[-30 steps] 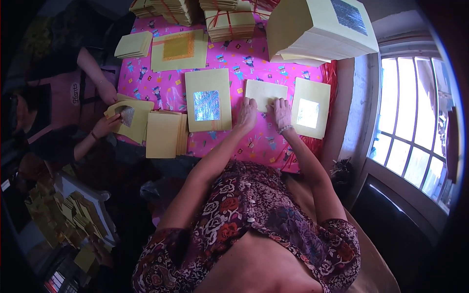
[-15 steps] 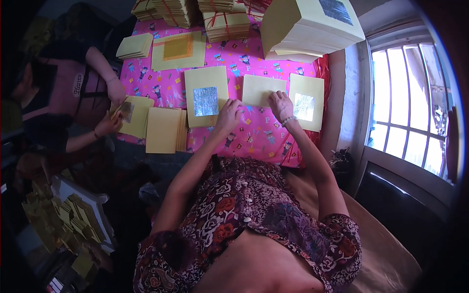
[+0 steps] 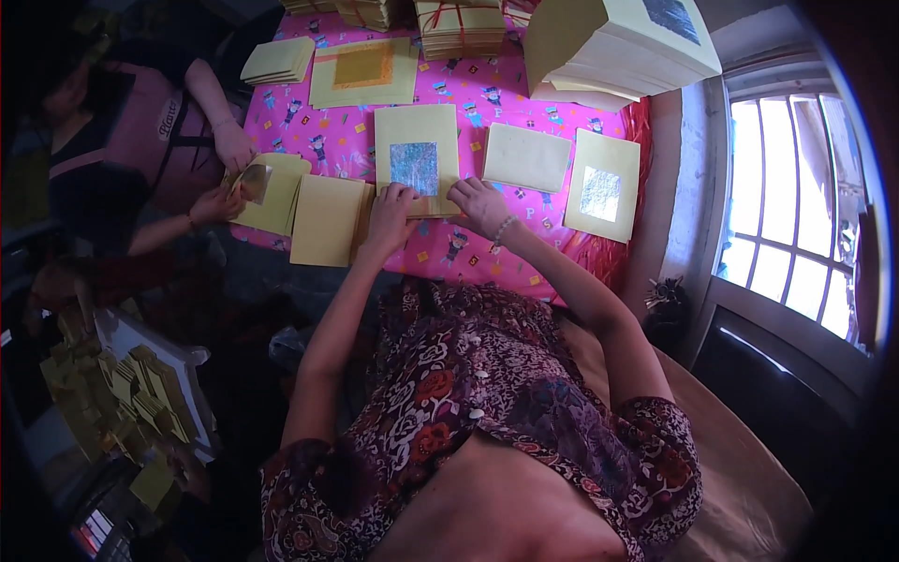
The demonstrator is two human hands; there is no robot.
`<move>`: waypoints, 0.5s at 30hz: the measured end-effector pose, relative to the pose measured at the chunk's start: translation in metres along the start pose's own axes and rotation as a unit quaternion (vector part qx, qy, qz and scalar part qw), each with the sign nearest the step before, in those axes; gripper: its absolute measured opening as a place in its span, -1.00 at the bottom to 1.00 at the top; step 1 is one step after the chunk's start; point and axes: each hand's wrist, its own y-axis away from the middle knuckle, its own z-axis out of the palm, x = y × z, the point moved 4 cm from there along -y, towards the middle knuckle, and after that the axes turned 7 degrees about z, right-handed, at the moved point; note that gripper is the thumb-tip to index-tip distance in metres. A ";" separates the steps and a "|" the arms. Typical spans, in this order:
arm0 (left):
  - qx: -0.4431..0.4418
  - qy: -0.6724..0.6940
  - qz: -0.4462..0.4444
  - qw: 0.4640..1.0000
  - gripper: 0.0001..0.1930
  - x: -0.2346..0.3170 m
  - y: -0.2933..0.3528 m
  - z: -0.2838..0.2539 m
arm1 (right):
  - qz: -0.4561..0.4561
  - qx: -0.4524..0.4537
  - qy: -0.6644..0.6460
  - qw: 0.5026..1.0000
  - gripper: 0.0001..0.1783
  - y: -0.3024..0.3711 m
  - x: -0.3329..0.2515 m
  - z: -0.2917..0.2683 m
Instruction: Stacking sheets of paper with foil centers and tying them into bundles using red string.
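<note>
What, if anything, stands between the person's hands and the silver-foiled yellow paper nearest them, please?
Nothing visible does: the left hand is at the lower left corner of the silver-foiled yellow paper, the right hand at its lower right. The plain pale paper lies off to its right.

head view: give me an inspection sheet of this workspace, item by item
Surface: pink figure-patterned tablecloth
Job's things: yellow paper with a silver foil square, between the hands; plain cream paper stack to its right, then another foil-square paper
Clutter: red-tied paper bundle and tall paper pile toward the far edge
Hands: left hand at the yellow paper's lower left corner, right hand at its lower right; grip unclear
Cables: nothing seen
Surroundings: barred window at right; co-worker at left, handling paper
</note>
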 end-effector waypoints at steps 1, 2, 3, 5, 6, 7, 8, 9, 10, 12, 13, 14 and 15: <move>0.001 -0.006 0.000 1.000 -0.52 -0.003 -0.001 0.002 | 0.001 -0.016 0.019 1.000 -0.52 -0.003 -0.002 0.003; 0.002 -0.013 0.001 1.000 -0.51 -0.005 -0.002 0.003 | 0.001 -0.016 0.017 1.000 -0.52 -0.005 -0.002 0.004; 0.001 -0.014 0.000 1.000 -0.51 -0.008 -0.003 0.005 | -0.001 -0.033 0.030 0.999 -0.55 -0.008 -0.002 0.005; 0.002 -0.022 0.021 1.000 -0.53 -0.010 -0.006 0.005 | 0.001 -0.052 0.042 0.998 -0.58 -0.010 0.003 0.010; -0.001 -0.022 0.021 1.000 -0.53 -0.012 -0.006 0.005 | -0.002 -0.064 0.021 0.998 -0.63 -0.011 0.005 0.013; 0.005 0.000 0.027 1.000 -0.55 -0.012 -0.006 0.002 | -0.004 -0.074 0.000 0.997 -0.68 -0.011 0.008 0.014; 0.011 0.023 0.032 0.999 -0.56 -0.013 -0.007 0.000 | -0.002 -0.074 -0.001 0.997 -0.68 -0.013 0.011 0.015; -0.001 0.033 0.020 0.999 -0.59 -0.016 -0.009 -0.002 | 0.001 -0.076 -0.021 0.997 -0.74 -0.014 0.014 0.016; -0.002 0.033 0.019 0.999 -0.59 -0.021 -0.010 -0.002 | 0.002 -0.077 -0.042 0.996 -0.79 -0.017 0.015 0.015; -0.029 0.078 0.025 0.996 -0.59 -0.030 -0.014 0.002 | 0.001 -0.072 -0.043 0.997 -0.82 -0.020 0.017 0.013; -0.031 0.078 0.024 0.996 -0.59 -0.033 -0.016 0.002 | 0.006 -0.080 -0.055 0.995 -0.83 -0.021 0.019 0.013; -0.039 0.084 0.023 0.995 -0.59 -0.036 -0.017 0.004 | 0.011 -0.088 -0.067 0.994 -0.83 -0.022 0.020 0.013; -0.047 0.090 0.021 0.995 -0.59 -0.038 -0.017 0.007 | 0.014 -0.095 -0.065 0.993 -0.84 -0.023 0.020 0.013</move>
